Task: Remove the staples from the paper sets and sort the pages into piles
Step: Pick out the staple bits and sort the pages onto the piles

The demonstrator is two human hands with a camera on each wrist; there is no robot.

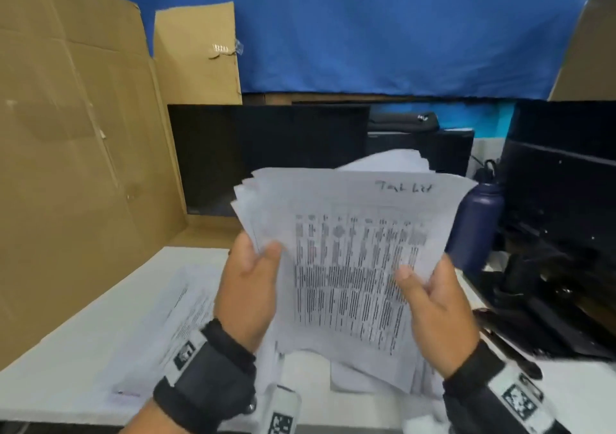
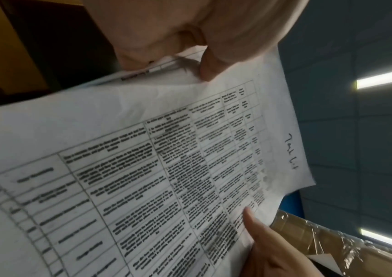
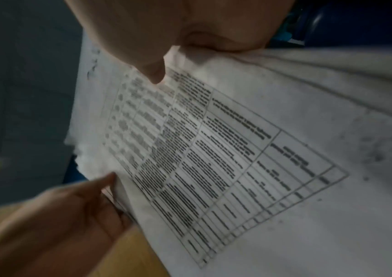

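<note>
A thick set of white printed pages (image 1: pixel 350 233) is held up above the table between both hands, fanned at its upper left corner. The top page shows a printed table and a handwritten note at its upper right. My left hand (image 1: pixel 263 257) grips the set's left edge, thumb on the front and fingers behind. My right hand (image 1: pixel 420 283) grips the right edge the same way. The left wrist view shows the left thumb (image 2: pixel 211 67) pressed on the pages (image 2: pixel 142 150). In the right wrist view the right thumb (image 3: pixel 154 73) pins the top page (image 3: pixel 237 150). No staple is visible.
A printed sheet (image 1: pixel 190 307) lies on the white table (image 1: pixel 83 350) at left, and more sheets (image 1: pixel 366 377) lie below the held set. A dark blue bottle (image 1: pixel 476 226), black pen (image 1: pixel 510 350) and monitor stand (image 1: pixel 550 267) crowd the right. Cardboard (image 1: pixel 66 166) walls the left.
</note>
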